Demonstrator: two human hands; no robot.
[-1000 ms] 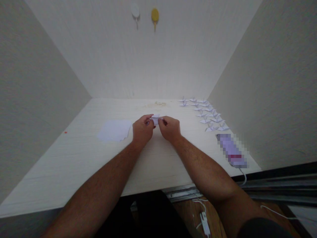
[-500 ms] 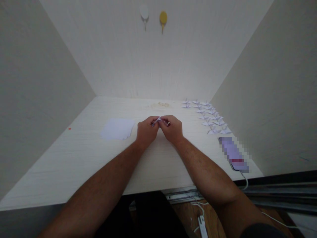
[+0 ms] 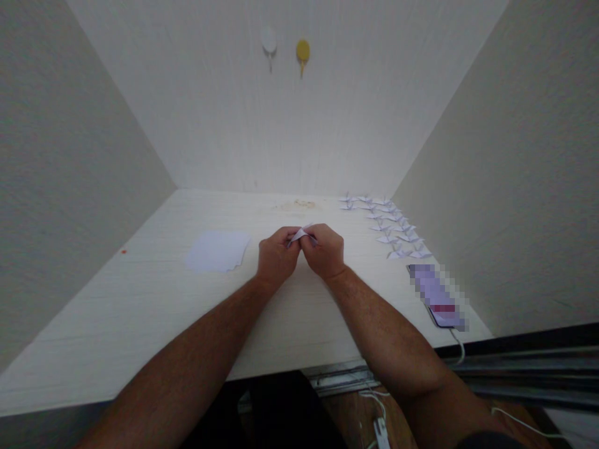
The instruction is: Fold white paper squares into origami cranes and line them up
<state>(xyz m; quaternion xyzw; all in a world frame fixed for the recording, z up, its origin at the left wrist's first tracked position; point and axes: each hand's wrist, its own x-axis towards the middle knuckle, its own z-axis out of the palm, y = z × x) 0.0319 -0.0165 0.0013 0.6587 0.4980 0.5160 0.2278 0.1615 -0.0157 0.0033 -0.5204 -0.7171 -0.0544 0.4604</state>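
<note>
Small folded paper (image 3: 299, 235), white, sits between the two hands over the middle of the table (image 3: 163, 324); whether it touches the surface cannot be told. The left hand (image 3: 277, 255) pinches its left part with thumb and bent fingers; the right hand (image 3: 324, 249) pinches the right part likewise, the thumbs close together. The two-sided grip probably steadies so light a piece and lets the thumbs bear on its creases; the inner folds are hidden by the fingers. To the left, near the left hand, paper sheets (image 3: 218, 251) lie flat in a loose pile, edges slightly out of line, presumably placed there for easy reach. To the right, well apart from the hands, white folded figures (image 3: 387, 239) stand in rough rows along the wall side; the spacing likely keeps their thin points from snagging. Nearer the person lies a phone (image 3: 435, 296), screen blurred out, with a white cable (image 3: 461, 349) running off the table edge, perhaps set aside to leave working room. No container noted: sheets and figures rest directly on the tabletop. On the back wall, a yellow hook (image 3: 302, 50) and a white hook (image 3: 269, 42) hold nothing visible.
</note>
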